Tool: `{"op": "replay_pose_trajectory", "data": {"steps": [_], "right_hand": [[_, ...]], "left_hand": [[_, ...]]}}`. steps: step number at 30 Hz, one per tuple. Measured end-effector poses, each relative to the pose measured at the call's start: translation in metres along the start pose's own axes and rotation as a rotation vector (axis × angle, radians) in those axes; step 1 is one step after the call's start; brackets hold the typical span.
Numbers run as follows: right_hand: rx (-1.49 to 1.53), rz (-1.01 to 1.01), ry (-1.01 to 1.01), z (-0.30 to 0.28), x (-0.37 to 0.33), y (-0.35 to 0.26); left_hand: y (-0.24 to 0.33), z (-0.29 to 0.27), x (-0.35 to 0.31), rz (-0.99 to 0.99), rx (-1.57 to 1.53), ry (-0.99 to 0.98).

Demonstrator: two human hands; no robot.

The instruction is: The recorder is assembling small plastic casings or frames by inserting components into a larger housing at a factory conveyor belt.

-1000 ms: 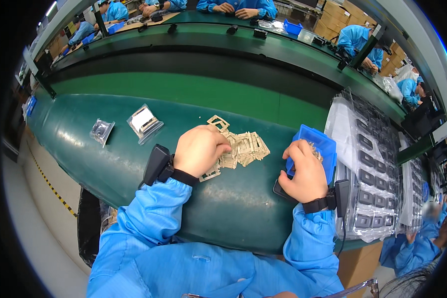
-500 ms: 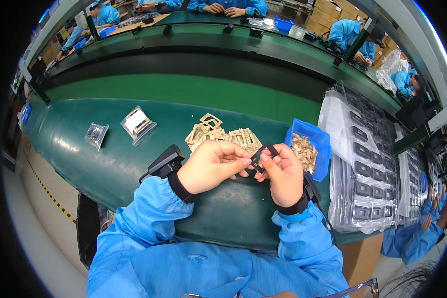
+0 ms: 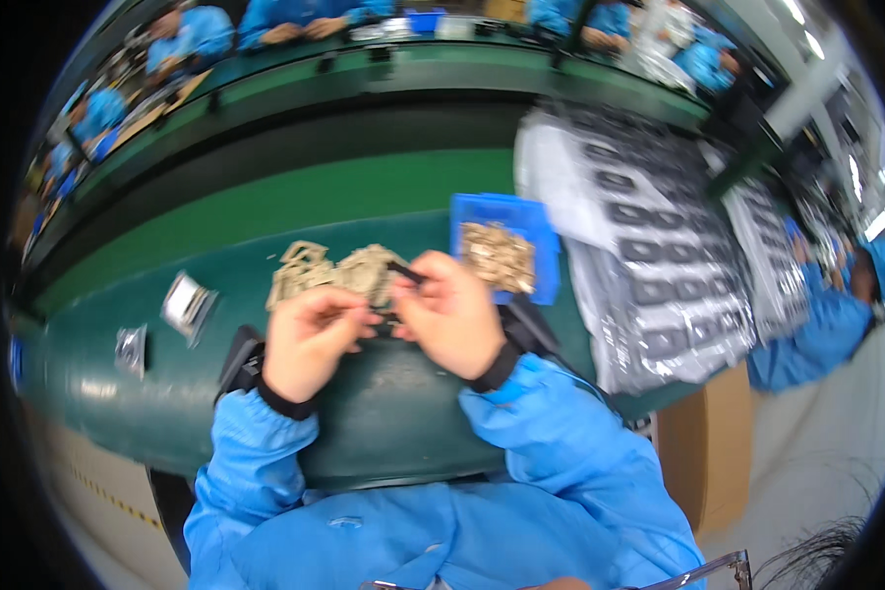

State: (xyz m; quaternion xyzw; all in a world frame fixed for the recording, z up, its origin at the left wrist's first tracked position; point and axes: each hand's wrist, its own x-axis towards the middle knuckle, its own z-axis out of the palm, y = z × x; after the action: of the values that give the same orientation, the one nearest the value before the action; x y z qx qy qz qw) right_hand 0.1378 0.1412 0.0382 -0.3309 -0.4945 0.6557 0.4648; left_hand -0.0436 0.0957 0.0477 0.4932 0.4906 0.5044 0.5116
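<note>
Both hands met at the middle of the green desk (image 3: 383, 423), closed in a pinch around a small dark part (image 3: 403, 273) held between them. The left hand (image 3: 310, 339) had its fingers curled in from nine o'clock, and the right hand (image 3: 452, 315) pressed in from three o'clock, its thumb and forefinger nipping the dark part at its top edge; how firmly each gripped was blurred. They worked close to the body, probably so the wrists could rest on the desk's rounded edge. The heap of tan pieces (image 3: 334, 270) lay just beyond the knuckles at twelve o'clock, likely within easy reach of the left hand. The blue tray (image 3: 536, 221), holding more tan bits, sat at about one o'clock, just beside the right hand, seemingly as that hand's supply. Stacked plastic trays of dark parts (image 3: 649, 256) spread out at three o'clock. Two small shiny packets (image 3: 189, 305) lay apart at nine o'clock, well clear of the work. Other people in blue coats sat along the far bench.
</note>
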Motion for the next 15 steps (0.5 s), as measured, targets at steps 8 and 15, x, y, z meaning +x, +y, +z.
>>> {"op": "replay_pose_trajectory", "data": {"steps": [8, 15], "right_hand": [[-0.209, -0.285, 0.036, -0.01, 0.009, 0.01], [-0.381, -0.498, 0.195, -0.009, 0.01, 0.001]], "left_hand": [[-0.017, 0.0, 0.007, 0.185, 0.104, 0.021], [-0.004, 0.018, 0.006, 0.273, 0.087, 0.068]]}}
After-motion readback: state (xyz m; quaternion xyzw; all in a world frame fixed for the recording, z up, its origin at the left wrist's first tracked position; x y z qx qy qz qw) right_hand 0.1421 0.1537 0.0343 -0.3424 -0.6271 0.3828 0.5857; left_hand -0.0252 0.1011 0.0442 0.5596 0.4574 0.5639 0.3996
